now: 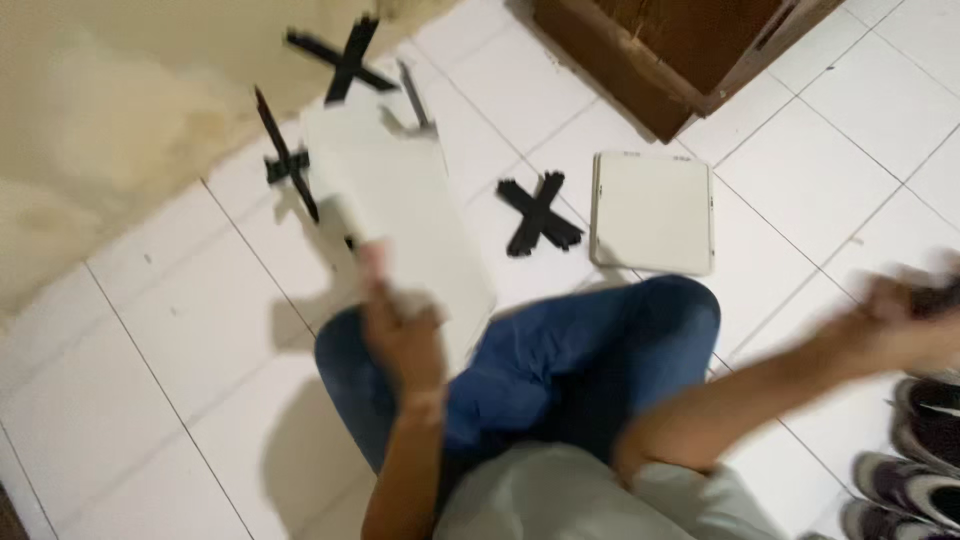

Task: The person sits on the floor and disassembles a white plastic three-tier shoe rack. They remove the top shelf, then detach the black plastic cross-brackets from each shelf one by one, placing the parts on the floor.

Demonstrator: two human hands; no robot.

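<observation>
Over on the left, a cream wall (110,120) meets the white tiled floor (150,380). At about 11 o'clock from the middle of the view, a white panel (400,210) stands tilted, with black cross-shaped brackets (345,58) fixed at its far end, one at the top and another (288,160) on its left edge. The left hand (400,330) is up at the panel's near end, fingers closed around its lower edge, gripping it; the picture is blurred there, so the exact hold is hard to read.

Centre now: the person sits on the floor, a knee in blue trousers (580,360) folded in front. Just beyond it, at 12 o'clock, a loose black cross piece (540,213) lies flat on the tiles, and just beside that to the right lies a second white panel (652,212), flat, apart from the hands.

At 1 o'clock, the corner of a brown wooden cabinet (680,50). Far right, 3 o'clock: the right hand (905,315) is flung out, heavily smeared by motion, something dark at the fingers; whether it is gripping, I cannot tell. Below it, at 4 o'clock, grey and black shoes (915,450) sit on the floor.
</observation>
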